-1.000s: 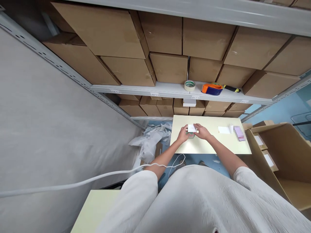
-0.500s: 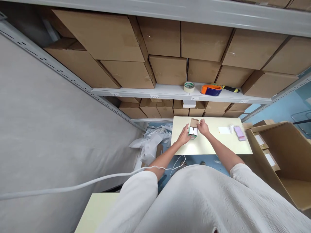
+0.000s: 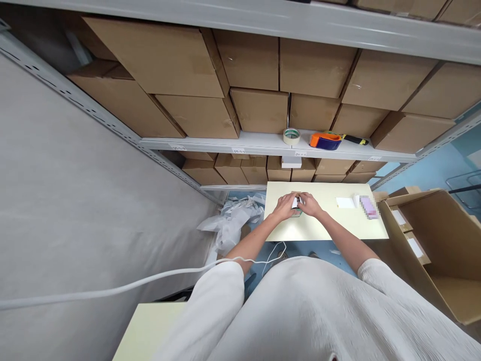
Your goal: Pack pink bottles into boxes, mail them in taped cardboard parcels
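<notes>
A small cardboard box (image 3: 296,212) with a greenish front stands on the pale yellow table (image 3: 323,228). White contents show in its top, partly hidden by my fingers. My left hand (image 3: 285,206) is wrapped round the box's left side. From the right, my right hand (image 3: 309,204) bends its fingers over the box's top and right edge. Further right on the table lie a white sheet of paper (image 3: 344,202) and a blurred purple item (image 3: 369,207).
Brown cartons (image 3: 259,110) fill the shelves ahead. A tape roll (image 3: 291,136), an orange and blue tape dispenser (image 3: 325,141) and a black-yellow knife (image 3: 356,140) rest on the shelf. A large open carton (image 3: 447,240) stands right. A white cable (image 3: 150,279) crosses my left arm.
My right hand has come down from the raised flap onto the box top. My left hand has closed in further over the box, and the flap no longer stands up in view.
</notes>
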